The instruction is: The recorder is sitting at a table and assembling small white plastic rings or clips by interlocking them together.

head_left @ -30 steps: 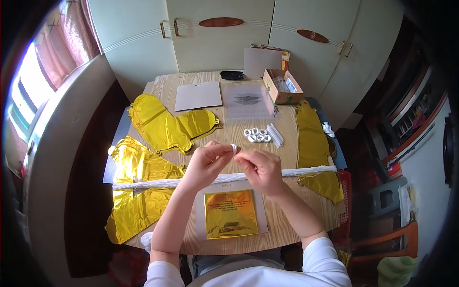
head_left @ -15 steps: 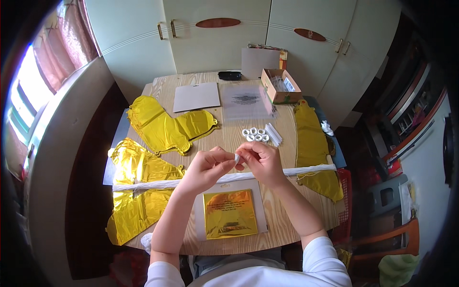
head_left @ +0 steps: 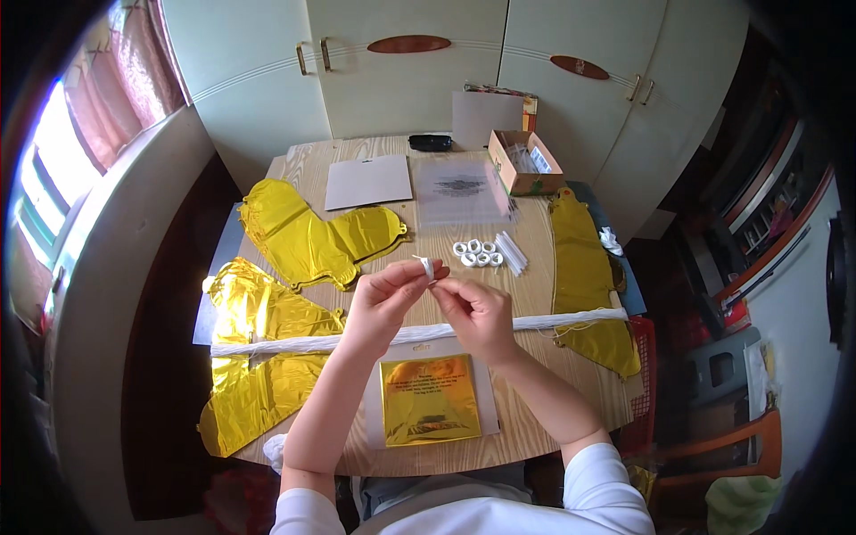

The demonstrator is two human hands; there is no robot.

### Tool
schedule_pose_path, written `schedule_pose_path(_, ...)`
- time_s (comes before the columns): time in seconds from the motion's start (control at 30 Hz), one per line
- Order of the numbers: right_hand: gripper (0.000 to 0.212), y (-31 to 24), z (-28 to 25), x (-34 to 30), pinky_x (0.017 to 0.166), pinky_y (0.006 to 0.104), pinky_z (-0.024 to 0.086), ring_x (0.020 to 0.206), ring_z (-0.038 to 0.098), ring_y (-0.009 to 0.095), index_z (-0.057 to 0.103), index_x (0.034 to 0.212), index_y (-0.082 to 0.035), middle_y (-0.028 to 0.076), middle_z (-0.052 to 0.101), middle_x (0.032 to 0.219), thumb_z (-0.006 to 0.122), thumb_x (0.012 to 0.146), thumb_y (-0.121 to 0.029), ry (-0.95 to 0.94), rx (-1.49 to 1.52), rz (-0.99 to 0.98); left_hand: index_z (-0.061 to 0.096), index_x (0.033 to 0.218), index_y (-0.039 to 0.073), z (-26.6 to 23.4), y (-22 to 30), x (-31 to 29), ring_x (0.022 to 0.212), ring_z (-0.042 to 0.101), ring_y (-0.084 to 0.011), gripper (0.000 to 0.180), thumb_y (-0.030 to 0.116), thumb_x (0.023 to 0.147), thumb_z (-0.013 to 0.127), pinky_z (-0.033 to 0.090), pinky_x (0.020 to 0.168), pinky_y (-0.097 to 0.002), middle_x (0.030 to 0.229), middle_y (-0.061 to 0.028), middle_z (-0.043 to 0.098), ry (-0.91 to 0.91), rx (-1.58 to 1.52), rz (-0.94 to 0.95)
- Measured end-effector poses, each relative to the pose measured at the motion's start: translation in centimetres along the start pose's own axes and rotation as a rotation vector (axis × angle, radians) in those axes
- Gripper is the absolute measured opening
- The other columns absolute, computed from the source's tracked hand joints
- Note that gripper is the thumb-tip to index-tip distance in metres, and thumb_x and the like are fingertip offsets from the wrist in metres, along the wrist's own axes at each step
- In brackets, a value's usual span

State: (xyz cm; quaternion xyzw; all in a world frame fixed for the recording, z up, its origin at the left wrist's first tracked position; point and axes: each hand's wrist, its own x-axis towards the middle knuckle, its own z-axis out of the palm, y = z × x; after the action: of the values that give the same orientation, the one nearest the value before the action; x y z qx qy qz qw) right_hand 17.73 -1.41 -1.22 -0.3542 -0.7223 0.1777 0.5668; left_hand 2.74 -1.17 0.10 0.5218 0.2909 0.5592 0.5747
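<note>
Above the middle of the table my left hand (head_left: pixel 389 303) pinches a small white ribbon coil (head_left: pixel 427 267) between thumb and fingers, with a short end sticking up from it. My right hand (head_left: pixel 477 312) is closed close beside it, fingertips together at the coil's lower side; what they grip is too small to make out. Beneath both forearms a long bundle of white string (head_left: pixel 428 333) lies across the table. Nearer me, a folded gold foil packet (head_left: pixel 430 401) rests on a pale card (head_left: pixel 488 392). Beyond the hands sit several similar white coils (head_left: pixel 470 259) and white tubes (head_left: pixel 510 253).
Gold foil balloons lie flat at the far left (head_left: pixel 312 232), near left (head_left: pixel 259 308) and right (head_left: pixel 584 267). Farther back are a grey card (head_left: pixel 367 182), clear plastic sheets (head_left: pixel 459 196), a black case (head_left: pixel 431 143) and an open cardboard box (head_left: pixel 535 185). A red basket (head_left: pixel 644 383) stands off the right edge.
The white coil has risen slightly to the left in my left fingers and now shows a loose end. My right hand has dropped a little and turned, its fingers drawn in below the coil.
</note>
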Motion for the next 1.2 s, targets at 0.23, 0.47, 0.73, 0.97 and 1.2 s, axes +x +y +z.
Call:
schedule_pose_path(0.23,0.014,0.8,-2.2,1.6,0.053,0.0218,0.043,0.057,0.053,0.01,0.062,0.092,-0.003,0.006,0.059,0.075,0.065,0.079,-0.008,-0.024,0.1,-0.133,0.058,0.106,-0.008,-0.5,-0.1,-0.1,0.095,0.058,-0.0114,0.021,0.001,0.088,0.051,0.046,0.084,-0.0239,0.103,-0.0101,0.062,-0.106,0.194,-0.051)
schedule_pose_path(0.47,0.015,2.1,-2.9,1.3,0.068,0.0216,0.05,0.076,0.06,0.008,0.061,0.098,0.0,0.006,0.064,0.087,0.06,0.084,-0.005,-0.436,0.571,0.396,0.058,0.094,-0.006,-0.5,0.7,0.0,0.082,0.062,-0.0146,0.013,0.004,0.087,0.055,0.05,0.075,-0.0254,0.088,-0.009,0.063,-0.25,0.17,-0.224)
schedule_pose_path(0.73,0.005,3.0,-3.3,1.6,0.068,0.0228,0.05,0.073,0.06,0.01,0.06,0.085,-0.001,0.004,0.063,0.079,0.062,0.082,-0.004,-0.454,0.692,0.561,0.047,0.096,0.001,-1.4,-0.7,0.7,0.086,0.063,-0.0176,0.015,0.001,0.085,0.056,0.05,0.078,-0.025,0.088,-0.013,0.063,-0.27,-0.129,-0.375)
schedule_pose_path(0.97,0.006,4.0,-4.7,3.0,0.069,0.0215,0.048,0.076,0.059,0.009,0.062,0.086,-0.001,0.003,0.064,0.079,0.062,0.083,-0.007,-0.346,0.656,0.542,0.052,0.087,0.002,0.2,-1.8,3.4,0.083,0.062,-0.0153,0.014,0.003,0.079,0.065,0.048,0.073,-0.0238,0.083,-0.0085,0.063,-0.151,0.03,-0.169)
schedule_pose_path(1.2,0.022,11.3,-6.5,4.2,0.073,0.0265,0.048,0.078,0.062,0.014,0.062,0.102,-0.002,0.008,0.066,0.089,0.06,0.083,-0.012,-0.221,-0.003,0.408,0.06,0.083,0.005,-0.5,-6.0,8.1,0.067,0.062,-0.0182,0.01,0.013,0.078,0.065,0.048,0.061,-0.0305,0.073,-0.0072,0.064,-0.091,1.058,0.253)
